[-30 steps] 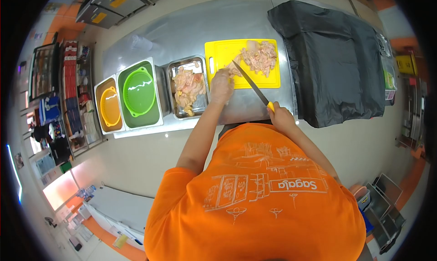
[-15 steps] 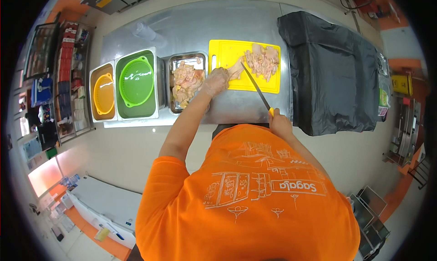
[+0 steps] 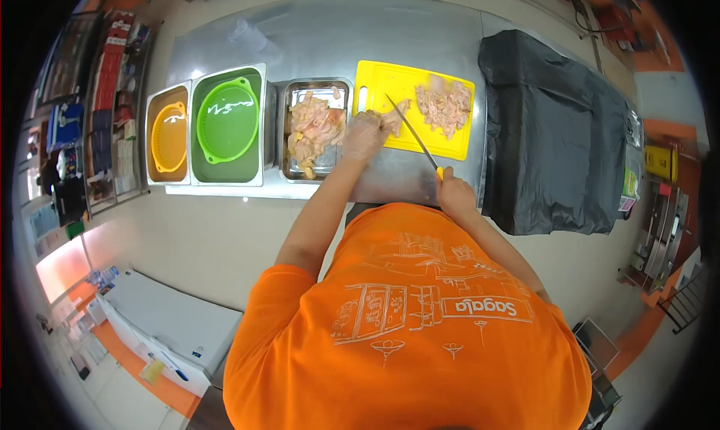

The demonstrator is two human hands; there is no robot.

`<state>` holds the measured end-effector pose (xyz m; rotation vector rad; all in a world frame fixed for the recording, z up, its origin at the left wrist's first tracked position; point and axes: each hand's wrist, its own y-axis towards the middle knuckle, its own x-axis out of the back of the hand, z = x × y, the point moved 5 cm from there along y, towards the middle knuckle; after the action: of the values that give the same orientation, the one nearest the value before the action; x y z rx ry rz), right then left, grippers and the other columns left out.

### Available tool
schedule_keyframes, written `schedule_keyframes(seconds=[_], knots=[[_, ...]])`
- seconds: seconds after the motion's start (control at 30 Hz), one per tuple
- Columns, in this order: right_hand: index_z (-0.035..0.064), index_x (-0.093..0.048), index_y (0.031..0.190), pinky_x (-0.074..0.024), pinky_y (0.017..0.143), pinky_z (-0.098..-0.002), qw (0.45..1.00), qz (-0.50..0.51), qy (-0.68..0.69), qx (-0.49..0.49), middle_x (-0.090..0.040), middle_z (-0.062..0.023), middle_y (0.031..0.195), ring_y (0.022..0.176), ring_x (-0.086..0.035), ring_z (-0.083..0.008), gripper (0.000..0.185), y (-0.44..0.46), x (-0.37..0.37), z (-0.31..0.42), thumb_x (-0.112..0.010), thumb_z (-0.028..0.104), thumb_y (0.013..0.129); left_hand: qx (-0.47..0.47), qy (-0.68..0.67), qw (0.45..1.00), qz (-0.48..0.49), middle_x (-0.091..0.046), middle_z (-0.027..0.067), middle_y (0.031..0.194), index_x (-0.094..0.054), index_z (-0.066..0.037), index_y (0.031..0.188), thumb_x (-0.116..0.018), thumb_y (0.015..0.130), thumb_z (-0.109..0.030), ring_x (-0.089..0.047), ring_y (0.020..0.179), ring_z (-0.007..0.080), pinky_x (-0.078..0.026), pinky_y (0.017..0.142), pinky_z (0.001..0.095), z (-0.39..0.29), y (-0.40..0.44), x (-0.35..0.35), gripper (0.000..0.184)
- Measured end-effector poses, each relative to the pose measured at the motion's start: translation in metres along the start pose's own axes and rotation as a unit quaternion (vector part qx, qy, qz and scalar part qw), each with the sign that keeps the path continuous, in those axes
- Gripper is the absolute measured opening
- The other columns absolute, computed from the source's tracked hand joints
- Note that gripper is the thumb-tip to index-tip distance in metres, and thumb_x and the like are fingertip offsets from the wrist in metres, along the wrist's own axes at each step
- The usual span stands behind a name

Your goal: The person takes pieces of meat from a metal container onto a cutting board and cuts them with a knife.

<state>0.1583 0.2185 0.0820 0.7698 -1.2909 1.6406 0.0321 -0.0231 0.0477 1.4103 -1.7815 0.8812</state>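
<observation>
My left hand [image 3: 364, 136], in a thin clear glove, grips the near end of a pale piece of meat [image 3: 395, 118] at the left part of the yellow cutting board [image 3: 386, 74]. The fist-like right hand [image 3: 456, 192] holds the yellow handle of a long knife [image 3: 417, 138] just off the board's near edge. The blade slants up and left over the board and crosses the meat piece. A pile of cut meat [image 3: 444, 107] lies on the board's right side. Left of the board is a metal tray [image 3: 286, 149] of larger meat pieces [image 3: 315, 126].
Two deep metal pans hold a green colander [image 3: 228, 121] and a yellow-orange colander [image 3: 169, 137] on the left. A clear container [image 3: 247, 34] is on the steel table [image 3: 360, 25]. Black plastic sheeting [image 3: 555, 134] covers something on the right. A white chest unit [image 3: 172, 317] stands at lower left.
The view has shifted. The knife tip has moved left relative to the meat piece, while my left hand remains on that piece and my right hand keeps the knife.
</observation>
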Motion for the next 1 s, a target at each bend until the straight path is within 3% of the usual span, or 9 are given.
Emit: schedule_keyframes(seconds=[0.1,0.3,0.47,0.6,0.7,0.8,0.87,1.0], knots=[[0.0014,-0.049,0.106,-0.057,0.061,-0.0537,0.999,-0.004,-0.05,0.002,-0.07,-0.0224,0.072,0.067,-0.071,-0.044,0.038,0.002,-0.011,-0.004,-0.05,0.039,0.105,0.044,-0.033,0.998,-0.025,-0.071,0.0203,0.093,-0.072,0.0,0.089,-0.082,0.077,-0.039,-0.068,0.094,0.0367,-0.054,0.085,0.0465,0.004,0.002,-0.008,0.042],[0.0004,-0.048,0.106,-0.0569,0.06,-0.0539,0.999,-0.03,-0.037,0.025,-0.07,-0.0243,0.073,0.068,-0.071,-0.0437,0.035,0.043,-0.036,0.007,-0.048,0.035,0.106,0.078,0.002,0.996,-0.042,-0.072,0.0197,0.092,-0.072,-0.002,0.089,-0.086,0.073,-0.042,-0.07,0.091,0.0356,-0.055,0.084,0.0447,0.001,0.002,-0.008,0.046],[-0.0007,-0.049,0.111,-0.0579,0.067,-0.0537,0.999,-0.014,-0.031,0.014,-0.071,-0.0251,0.079,0.075,-0.072,-0.0436,0.038,0.089,-0.038,0.027,-0.046,0.037,0.107,0.093,0.017,0.995,-0.025,-0.072,0.0198,0.095,-0.073,-0.001,0.093,-0.083,0.076,-0.046,-0.07,0.095,0.0358,-0.055,0.088,0.0443,0.005,0.001,-0.019,0.049],[0.0008,-0.049,0.113,-0.0563,0.072,-0.0571,1.0,0.016,0.017,-0.007,-0.071,-0.0274,0.084,0.079,-0.072,-0.0456,0.038,0.058,-0.031,0.005,-0.046,0.039,0.106,0.091,0.018,0.995,0.03,-0.073,0.0205,0.096,-0.072,0.0,0.096,-0.08,0.081,-0.047,-0.07,0.097,0.0363,-0.055,0.089,0.0455,-0.002,0.004,-0.006,0.05],[0.0015,-0.049,0.113,-0.0544,0.072,-0.0592,0.998,0.054,-0.002,-0.031,-0.071,-0.0281,0.084,0.079,-0.071,-0.0475,0.038,0.021,-0.02,-0.019,-0.047,0.039,0.106,0.173,-0.152,0.97,0.08,-0.073,0.0214,0.098,-0.073,-0.001,0.098,-0.075,0.086,-0.047,-0.071,0.099,0.0366,-0.054,0.088,0.0472,0.01,0.003,-0.004,0.048],[0.0011,-0.049,0.113,-0.054,0.072,-0.0598,0.999,0.012,0.007,-0.04,-0.07,-0.0279,0.083,0.078,-0.07,-0.0486,0.038,0.012,-0.012,-0.035,-0.047,0.038,0.106,0.144,-0.09,0.985,0.017,-0.074,0.0217,0.098,-0.073,-0.002,0.1,-0.068,0.092,-0.05,-0.071,0.1,0.0363,-0.054,0.088,0.0485,0.008,0.007,0.006,0.049],[0.0009,-0.049,0.112,-0.0541,0.072,-0.0597,0.999,-0.006,0.009,-0.045,-0.07,-0.0281,0.082,0.078,-0.07,-0.0489,0.038,0.015,-0.01,-0.04,-0.047,0.038,0.106,0.125,-0.099,0.987,0.019,-0.073,0.0223,0.102,-0.072,-0.002,0.1,-0.064,0.094,-0.053,-0.07,0.102,0.0371,-0.053,0.09,0.0473,0.007,0.018,-0.002,0.051],[0.0004,-0.05,0.111,-0.0541,0.071,-0.0601,0.998,-0.019,0.036,-0.053,-0.069,-0.0289,0.082,0.077,-0.069,-0.0497,0.039,0.009,0.0,-0.036,-0.048,0.039,0.106,0.096,0.029,0.995,0.014,-0.069,0.0237,0.111,-0.073,-0.003,0.102,-0.06,0.096,-0.054,-0.066,0.11,0.0384,-0.052,0.093,0.0439,0.002,0.026,-0.021,0.053]])
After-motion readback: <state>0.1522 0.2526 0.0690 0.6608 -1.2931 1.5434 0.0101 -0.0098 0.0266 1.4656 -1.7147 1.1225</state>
